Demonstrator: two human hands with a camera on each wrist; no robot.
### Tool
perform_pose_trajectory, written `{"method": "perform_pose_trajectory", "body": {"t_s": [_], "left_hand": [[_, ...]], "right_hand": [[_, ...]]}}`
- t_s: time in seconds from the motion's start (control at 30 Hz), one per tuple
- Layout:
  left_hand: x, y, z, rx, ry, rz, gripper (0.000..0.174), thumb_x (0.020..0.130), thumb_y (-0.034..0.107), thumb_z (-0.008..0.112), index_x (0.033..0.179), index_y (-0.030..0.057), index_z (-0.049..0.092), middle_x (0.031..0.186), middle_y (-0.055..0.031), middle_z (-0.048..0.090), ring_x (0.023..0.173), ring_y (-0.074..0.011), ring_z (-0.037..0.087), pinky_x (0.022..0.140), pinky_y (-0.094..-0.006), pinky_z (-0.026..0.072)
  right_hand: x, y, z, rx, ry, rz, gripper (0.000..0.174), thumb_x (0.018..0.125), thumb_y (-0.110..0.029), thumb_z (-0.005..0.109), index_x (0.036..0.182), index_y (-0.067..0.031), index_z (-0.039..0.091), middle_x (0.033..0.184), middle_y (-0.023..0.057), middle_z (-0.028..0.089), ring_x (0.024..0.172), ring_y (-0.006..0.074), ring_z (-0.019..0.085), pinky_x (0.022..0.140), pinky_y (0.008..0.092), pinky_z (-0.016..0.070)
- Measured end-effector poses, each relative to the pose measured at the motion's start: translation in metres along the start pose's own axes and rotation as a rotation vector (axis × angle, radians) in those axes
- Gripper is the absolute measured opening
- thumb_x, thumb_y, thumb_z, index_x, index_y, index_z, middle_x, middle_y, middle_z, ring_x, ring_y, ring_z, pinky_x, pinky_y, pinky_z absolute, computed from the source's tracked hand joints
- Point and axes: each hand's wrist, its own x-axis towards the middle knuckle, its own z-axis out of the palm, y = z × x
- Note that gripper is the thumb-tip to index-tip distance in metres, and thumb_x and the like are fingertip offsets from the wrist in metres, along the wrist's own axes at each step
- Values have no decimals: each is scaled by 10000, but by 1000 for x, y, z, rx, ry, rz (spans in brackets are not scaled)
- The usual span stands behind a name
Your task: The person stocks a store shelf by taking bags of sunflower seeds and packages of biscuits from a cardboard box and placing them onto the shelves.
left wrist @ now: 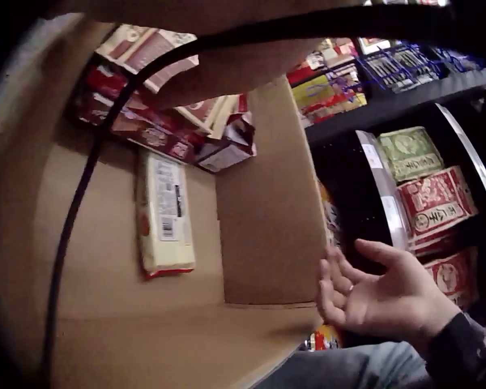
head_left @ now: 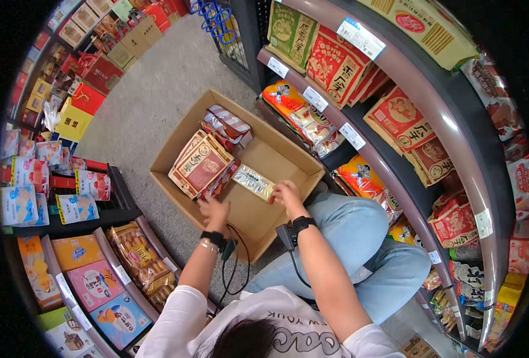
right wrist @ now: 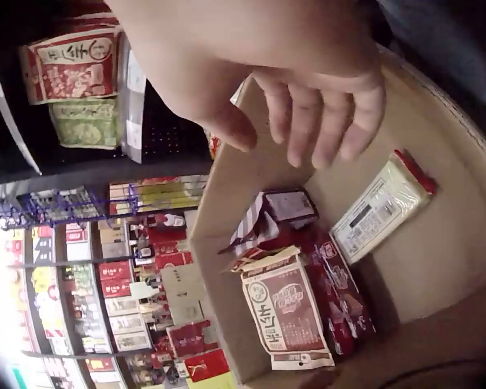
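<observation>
A cardboard box [head_left: 303, 160] stands on the floor before the seated person, its top uncovered. My left hand [head_left: 215, 212] is at the box's near left side, fingers spread right by a stack of red and tan snack packets [head_left: 202, 164]. Over the right part of the box is my right hand [head_left: 288, 196]; in the right wrist view its fingers [right wrist: 332, 121] hang loosely with nothing between them. Below them a long pale packet with a barcode label [right wrist: 381, 209] lies flat on the box bottom. A striped brown packet [head_left: 229, 124] and a dark red packet [right wrist: 340, 284] lie beside the stack.
Curved shelves [head_left: 455, 128] of snack packets rise close on the right. On the left stands a lower shelf with biscuit bags [head_left: 142, 253] and boxes. Grey floor [head_left: 157, 77] runs beyond the box. Cables [head_left: 234, 262] hang from the wrists near the box's front edge.
</observation>
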Motion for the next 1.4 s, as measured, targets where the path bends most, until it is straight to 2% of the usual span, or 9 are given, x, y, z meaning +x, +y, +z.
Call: {"method": "perform_pose_trajectory", "body": {"t_s": [0.13,0.23,0.67,0.8,0.97,1.03,1.13,1.33,1.4], "left_hand": [[57,17,56,-699,-474,-18,569,811,236,636,1297,38,416,1432,-177,325,1228,-362,398,982,-529,362],[47,38,69,-953,-750,-325,528,853,197,583,1319,36,395,1443,-129,319,1272,-342,372,993,-506,374],[96,9,211,-935,-742,-552,393,806,261,643,1113,47,522,1067,-130,468,941,-268,503,755,-394,481],[81,44,180,-792,-604,-551,300,869,269,613,1029,30,530,715,-85,500,554,-194,487,492,-324,446],[101,31,206,-709,-615,-502,430,771,282,732,1036,-23,585,858,-141,606,677,-251,593,546,-390,484],[133,-1,249,-637,-634,-339,615,698,297,802,1103,-95,556,983,-177,643,786,-263,636,614,-397,516],[135,20,261,-789,-531,-503,682,675,305,819,1122,-120,528,1001,-197,643,813,-253,634,649,-382,524],[151,20,295,-256,-420,-405,561,840,386,615,1317,139,452,999,-196,657,816,-320,634,707,-418,502],[145,29,281,65,-479,-135,553,871,404,574,1360,190,431,997,-199,659,821,-330,635,723,-421,495]], "right_hand": [[11,0,-2,39,43,53,192,863,-212,567,1020,-103,583,947,34,639,833,136,591,694,281,464],[16,-3,7,45,59,65,205,866,-216,570,1032,-96,583,974,46,637,851,141,587,684,273,468],[81,76,20,-151,348,-10,133,841,-104,574,942,-20,600,788,51,637,601,103,567,521,237,429],[97,100,12,-207,451,59,204,791,-193,640,873,-7,664,869,154,687,840,279,659,763,366,500],[81,88,9,-251,446,88,137,807,-112,592,903,-17,621,771,69,635,661,146,586,593,279,456],[77,91,9,-305,463,31,149,814,-117,589,920,-17,623,791,72,644,690,155,595,631,286,467],[74,85,13,-307,484,61,175,825,-133,588,943,-13,633,825,80,658,745,178,612,690,297,479],[69,71,20,-398,541,94,193,815,-165,603,927,-13,646,855,106,674,809,214,639,743,321,492],[75,84,13,-379,555,66,199,811,-170,605,924,-11,647,869,112,676,840,221,642,763,324,491]]}}
